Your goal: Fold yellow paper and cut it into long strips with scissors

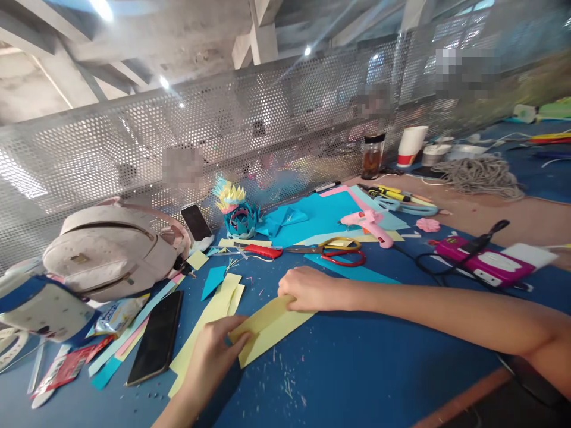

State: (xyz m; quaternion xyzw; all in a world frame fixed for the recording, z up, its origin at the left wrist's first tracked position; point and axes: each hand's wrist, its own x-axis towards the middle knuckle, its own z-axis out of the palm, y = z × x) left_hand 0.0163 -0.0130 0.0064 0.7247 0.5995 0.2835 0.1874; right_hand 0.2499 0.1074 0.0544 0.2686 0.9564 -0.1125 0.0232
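While left hand [214,351] pinches near end and right hand [307,289] presses far end, we judge folded yellow paper strip [267,330], just before red-handled scissors [332,252], light, limp; grip edges.

No writing can be read anywhere in the frame. The snack packet [116,316] at lower left, beside the pale backpack [111,249], carries blue print too blurred to make out. The red wrapper [71,367] near the left edge and the red-banded paper cup [411,145] at upper right show colour only, no legible letters or numbers.
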